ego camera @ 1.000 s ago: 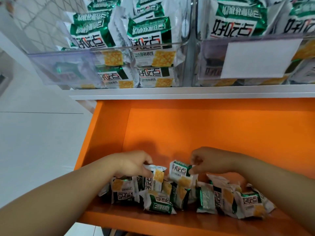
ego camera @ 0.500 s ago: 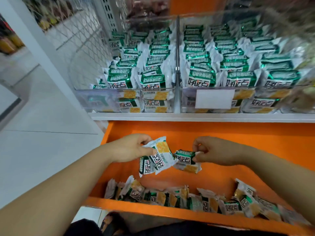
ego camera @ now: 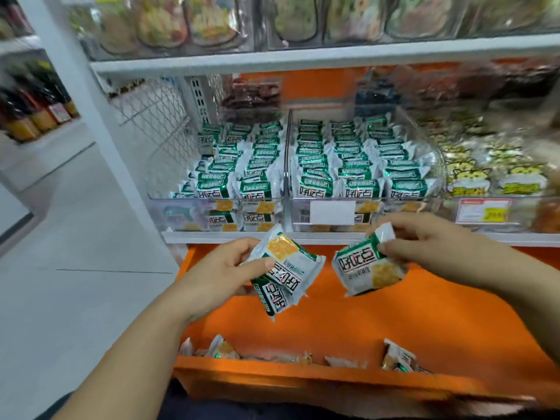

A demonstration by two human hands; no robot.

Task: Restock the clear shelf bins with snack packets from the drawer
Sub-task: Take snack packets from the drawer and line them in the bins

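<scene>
Left hand (ego camera: 224,268) grips two packets (ego camera: 283,269), thumb on top to keep them stacked. Right hand (ego camera: 424,241) pinches a third packet (ego camera: 368,268) by its seal edge, probably so it drops in upright. All three are over the open drawer (ego camera: 378,316), just below the bins (ego camera: 263,201). Spares (ego camera: 397,359) lie at the drawer front.

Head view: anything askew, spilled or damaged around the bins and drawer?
Nothing spilled or damaged. Green-and-white snack packets stand in neat rows in the clear plastic bins; the loose packets in the orange drawer lie jumbled along its front.
</scene>
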